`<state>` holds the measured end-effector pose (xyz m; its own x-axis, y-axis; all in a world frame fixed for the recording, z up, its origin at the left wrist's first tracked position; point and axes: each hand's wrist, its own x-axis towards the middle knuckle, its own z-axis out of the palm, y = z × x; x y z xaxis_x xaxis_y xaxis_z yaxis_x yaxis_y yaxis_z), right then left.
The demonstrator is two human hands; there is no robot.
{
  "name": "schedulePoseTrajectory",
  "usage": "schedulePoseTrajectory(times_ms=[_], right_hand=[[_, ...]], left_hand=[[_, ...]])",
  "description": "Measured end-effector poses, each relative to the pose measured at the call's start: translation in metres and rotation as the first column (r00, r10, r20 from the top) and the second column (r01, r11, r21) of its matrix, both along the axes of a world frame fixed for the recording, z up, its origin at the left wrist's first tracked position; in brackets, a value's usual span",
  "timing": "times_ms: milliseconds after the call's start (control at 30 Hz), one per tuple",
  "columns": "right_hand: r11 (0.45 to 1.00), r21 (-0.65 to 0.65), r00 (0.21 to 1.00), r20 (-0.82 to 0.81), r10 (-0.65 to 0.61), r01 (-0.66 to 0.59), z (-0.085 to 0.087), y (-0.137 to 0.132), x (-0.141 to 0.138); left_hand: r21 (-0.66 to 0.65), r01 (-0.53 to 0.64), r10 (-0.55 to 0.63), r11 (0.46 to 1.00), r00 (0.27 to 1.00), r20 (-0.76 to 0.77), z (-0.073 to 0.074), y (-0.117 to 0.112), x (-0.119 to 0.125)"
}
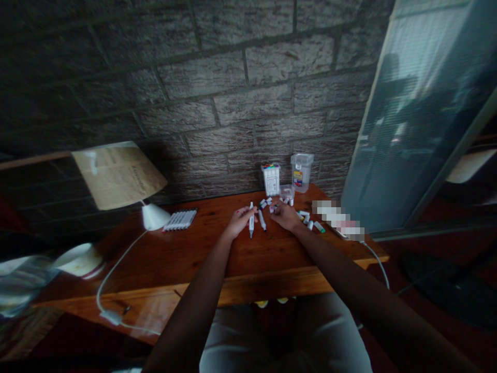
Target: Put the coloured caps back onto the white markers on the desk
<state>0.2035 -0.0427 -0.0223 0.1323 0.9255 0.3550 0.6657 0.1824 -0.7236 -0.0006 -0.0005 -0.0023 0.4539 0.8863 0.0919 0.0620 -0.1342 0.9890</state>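
My left hand point(239, 220) rests on the wooden table point(186, 259) with its fingers curled around a white marker point(251, 221) that points toward me. My right hand point(286, 215) lies just to the right, fingers bent over a small marker or cap that I cannot make out clearly. Another white marker point(262, 219) lies between the two hands. Several loose markers and caps point(310, 223) are scattered around and behind my right hand.
A marker box with coloured tips point(271, 178) and a clear plastic container point(301, 172) stand against the brick wall. A row of markers point(180, 219) lies left, beside a white lamp point(154, 215) with its cable. A glass panel stands at the right.
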Motion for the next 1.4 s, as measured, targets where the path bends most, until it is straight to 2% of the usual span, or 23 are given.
schedulePoseTrajectory(times_ms=[667, 833, 1067, 1267, 1400], right_hand=[[1.000, 0.017, 0.998, 0.052, -0.020, 0.019, 0.000, 0.000, 0.000], [1.000, 0.028, 0.998, 0.056, 0.008, -0.010, 0.000, 0.000, 0.000], [0.996, 0.084, 0.987, 0.157, -0.034, 0.021, 0.007, -0.006, -0.002], [0.996, 0.093, 0.935, 0.351, -0.047, 0.016, 0.013, -0.011, -0.007], [0.998, 0.049, 0.934, 0.351, -0.062, 0.047, 0.013, -0.011, -0.008]], left_hand=[[-0.016, -0.001, 0.001, 1.000, 1.000, -0.008, 0.002, -0.002, 0.000], [-0.007, -0.004, 0.004, 1.000, 1.000, -0.011, 0.002, -0.002, 0.000], [-0.015, -0.003, 0.003, 1.000, 1.000, -0.004, 0.001, 0.000, 0.000], [-0.011, -0.001, 0.001, 1.000, 1.000, -0.007, 0.001, 0.000, 0.001], [-0.021, 0.003, -0.003, 1.000, 1.000, 0.000, 0.002, -0.001, 0.001]])
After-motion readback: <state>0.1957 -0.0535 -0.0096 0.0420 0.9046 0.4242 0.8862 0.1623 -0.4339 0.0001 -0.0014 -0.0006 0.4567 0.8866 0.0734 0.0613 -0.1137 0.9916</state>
